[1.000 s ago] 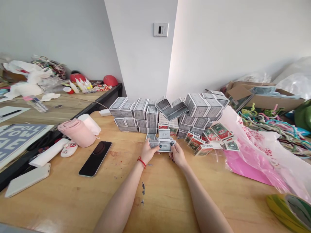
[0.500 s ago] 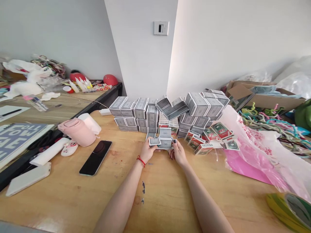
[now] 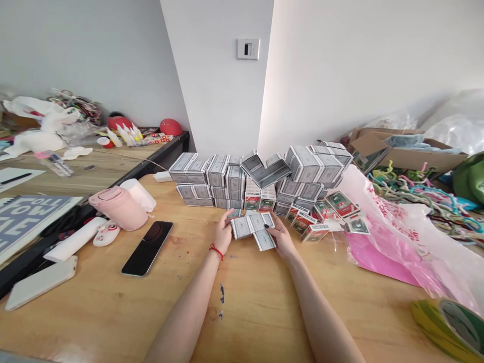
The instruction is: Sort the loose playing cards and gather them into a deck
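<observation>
Both hands hold a joined piece of grey-backed playing cards [image 3: 260,222] low over the table's middle. My left hand [image 3: 224,233], with a red string bracelet, closes on its left side, where a boxy folded part shows. My right hand [image 3: 280,234] pinches its right edge, the dark-nailed thumb on top; one card flap hangs down toward me. Just behind my left fingers lies another grey card [image 3: 235,213]. Beyond my hands stand stacked blocks folded from cards [image 3: 221,174], with an open V-shaped card piece [image 3: 264,169] on top.
Card boxes [image 3: 314,232] and loose cards lie right of my hands, beside a pink plastic bag [image 3: 381,247]. A roll of tape [image 3: 449,322] sits at the right front. On the left are a black phone [image 3: 148,248], a pink cup [image 3: 121,207] and a mouse [image 3: 107,233].
The card piece has been turned: its upright flap no longer stands, and a flap now hangs toward me at the right. My right hand has shifted, thumb now over the cards.
</observation>
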{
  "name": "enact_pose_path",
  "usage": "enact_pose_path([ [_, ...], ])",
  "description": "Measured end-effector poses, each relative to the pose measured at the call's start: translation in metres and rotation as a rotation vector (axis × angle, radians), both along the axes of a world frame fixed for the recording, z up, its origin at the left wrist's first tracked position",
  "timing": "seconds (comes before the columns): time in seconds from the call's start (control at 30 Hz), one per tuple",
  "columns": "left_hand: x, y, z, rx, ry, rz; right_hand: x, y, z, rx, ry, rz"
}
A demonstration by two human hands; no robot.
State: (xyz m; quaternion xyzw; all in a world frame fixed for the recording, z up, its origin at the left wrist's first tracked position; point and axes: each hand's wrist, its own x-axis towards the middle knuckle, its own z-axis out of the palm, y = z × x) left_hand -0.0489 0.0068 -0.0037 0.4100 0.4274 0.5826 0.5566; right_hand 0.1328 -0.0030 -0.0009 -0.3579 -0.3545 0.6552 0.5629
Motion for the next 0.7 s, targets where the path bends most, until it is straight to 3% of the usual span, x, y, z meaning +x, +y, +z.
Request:
enact_pose_path([
  [0.17, -0.003, -0.001, 0.007, -0.193, -0.326, -0.228, -0.004, -0.002, -0.002, 0.030, -0.022, -0.008],
  [0.47, 0.001, -0.002, 0.006, -0.186, -0.052, -0.322, -0.005, 0.002, -0.014, 0.016, -0.164, -0.179],
  [0.7, 0.004, -0.001, 0.008, -0.178, 0.041, -0.260, -0.001, 0.007, -0.023, -0.062, -0.109, -0.231],
])
